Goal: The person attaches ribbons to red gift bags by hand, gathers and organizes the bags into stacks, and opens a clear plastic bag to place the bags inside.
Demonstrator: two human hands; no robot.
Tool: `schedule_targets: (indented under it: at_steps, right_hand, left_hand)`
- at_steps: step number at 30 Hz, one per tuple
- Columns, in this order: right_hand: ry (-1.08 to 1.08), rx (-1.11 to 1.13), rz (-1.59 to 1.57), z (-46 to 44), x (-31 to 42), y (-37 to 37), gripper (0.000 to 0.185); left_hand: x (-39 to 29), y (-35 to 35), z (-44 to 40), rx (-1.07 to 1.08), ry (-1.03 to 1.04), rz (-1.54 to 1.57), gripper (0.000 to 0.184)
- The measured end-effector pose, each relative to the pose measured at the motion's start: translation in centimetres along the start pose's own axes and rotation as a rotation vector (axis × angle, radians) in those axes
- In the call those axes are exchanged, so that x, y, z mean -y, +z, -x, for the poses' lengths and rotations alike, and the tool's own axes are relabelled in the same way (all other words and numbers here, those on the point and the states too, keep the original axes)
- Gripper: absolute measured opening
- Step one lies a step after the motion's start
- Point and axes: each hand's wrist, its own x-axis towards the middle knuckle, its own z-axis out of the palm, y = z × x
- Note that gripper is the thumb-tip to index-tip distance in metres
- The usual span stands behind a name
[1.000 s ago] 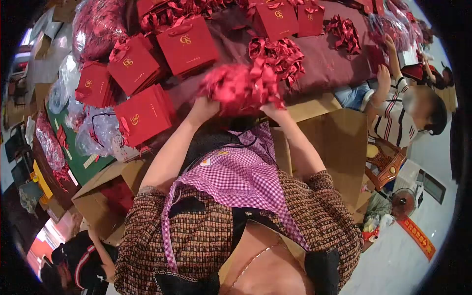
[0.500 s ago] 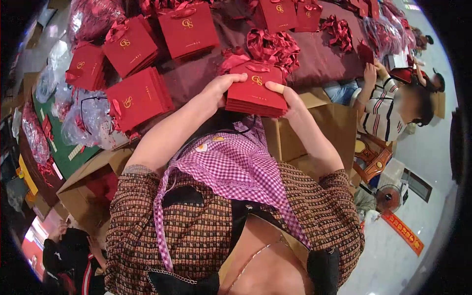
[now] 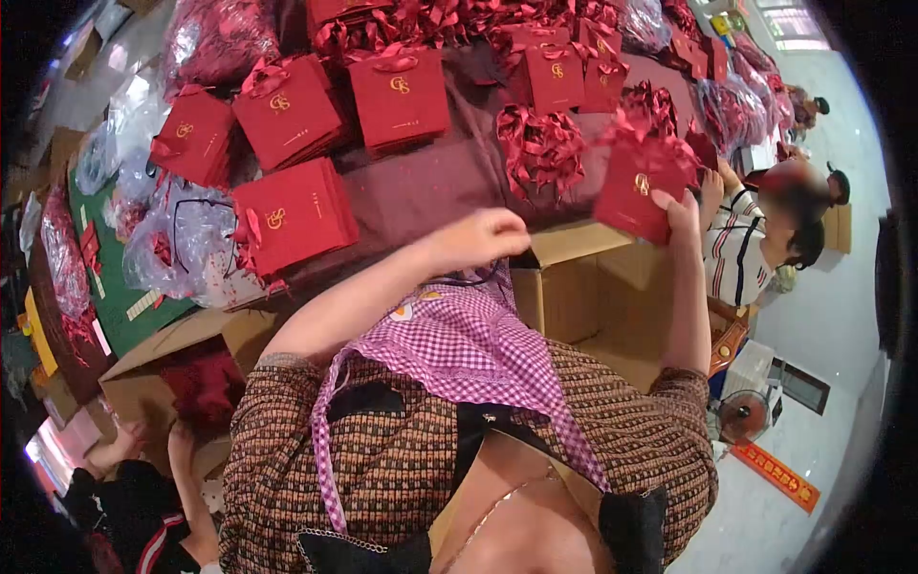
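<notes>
My right hand (image 3: 681,212) grips a stack of red gift bags (image 3: 635,196) by the lower right edge, thumb on the front one. A gold logo and red ribbon handles show on it; how many bags lie behind cannot be seen. They are held out to the right, above an open cardboard box (image 3: 564,251). My left hand (image 3: 486,235) is in front of my apron near the table edge, its fingers curled and pressed together with nothing visible in them. Just beyond it lies a bunch of red ribbons (image 3: 540,153).
Stacks of red bags (image 3: 296,215) lie on the dark red tablecloth (image 3: 411,187) to the left and at the back. Another cardboard box (image 3: 153,368) stands at lower left, near a person in black (image 3: 134,507). A person in a striped shirt (image 3: 741,234) is at right.
My left hand has let go of the stack of bags. My right hand has carried it to the right. The view has shifted slightly, showing more of the table's back.
</notes>
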Motion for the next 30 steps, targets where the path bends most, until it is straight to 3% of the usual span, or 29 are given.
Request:
schedule_targets:
  at_steps: [1,4,6,7,8,9,10,11,12,13,14,15,17,18,20,23,27,28,30]
  right_hand:
    - [-0.132,-0.105,0.313,-1.2,-1.3,-0.9,0.04]
    - [-0.134,0.303,-0.049,1.1,3.5,3.4,0.053]
    - [-0.345,0.351,0.873,2.0,6.1,6.9,0.06]
    - [-0.276,0.453,0.769,3.3,8.0,9.9,0.062]
    - [-0.37,0.483,0.678,4.2,8.6,12.1,0.05]
    - [-0.418,0.592,0.713,3.8,7.7,13.7,0.052]
    - [-0.264,0.692,0.776,4.2,8.5,15.4,0.049]
    - [0.25,0.541,0.309,3.5,6.5,18.0,0.042]
    - [0.02,0.763,0.665,3.2,7.2,19.2,0.036]
    - [-0.288,0.875,0.665,3.3,7.3,20.0,0.035]
    - [-0.598,0.974,0.656,3.3,7.4,20.7,0.035]
    - [-0.903,0.945,0.678,2.5,5.5,21.9,0.035]
    - [-1.197,0.774,0.717,2.4,6.8,22.6,0.032]
    - [-1.1,0.77,0.686,1.4,5.9,23.5,0.028]
    - [-0.922,0.857,1.014,1.5,9.0,24.3,0.025]
    - [-0.853,0.89,0.994,1.5,11.1,24.4,0.041]
    - [-0.712,1.031,0.946,-0.9,8.6,25.1,0.052]
    - [-0.622,1.076,0.936,-1.6,8.2,25.2,0.054]
    - [-0.651,1.07,0.815,-4.1,5.1,25.9,0.05]
  left_hand:
    - [-2.3,0.4,1.1,0.029,-0.035,-0.06,0.034]
    - [-4.0,2.1,2.2,0.008,0.422,-0.368,0.032]
    - [-6.7,2.9,2.7,-0.002,0.689,-0.445,0.031]
    - [-7.2,3.2,2.6,-0.022,0.863,-0.498,0.031]
    - [-7.8,3.2,2.7,-0.025,0.894,-0.523,0.038]
    - [-8.1,3.0,2.6,-0.105,0.956,-0.577,0.043]
    - [-8.4,2.9,2.5,-0.187,1.017,-0.63,0.049]
    - [-8.6,2.3,2.7,-0.213,1.002,-0.747,0.061]
    - [-8.0,1.9,2.5,-0.261,0.994,-0.794,0.067]
    - [-7.5,1.5,2.2,-0.309,0.986,-0.84,0.073]
    - [-7.0,1.0,2.4,-0.333,0.841,-0.937,0.083]
    - [-6.2,0.3,2.1,-0.399,0.748,-0.998,0.088]
    - [-5.2,-1.3,1.8,-0.498,0.602,-1.172,0.096]
    - [-5.1,-2.0,1.9,-0.532,0.551,-1.288,0.099]
    - [-4.6,-3.3,2.0,-0.637,0.448,-1.352,0.1]
    - [-4.7,-5.0,2.6,-0.679,0.289,-1.36,0.099]
    - [-2.1,-6.1,2.6,-0.623,0.092,-1.446,0.1]
    - [-1.7,-5.7,2.3,-0.644,0.085,-1.478,0.101]
    - [-1.5,-4.8,1.4,-0.589,0.147,-1.504,0.103]
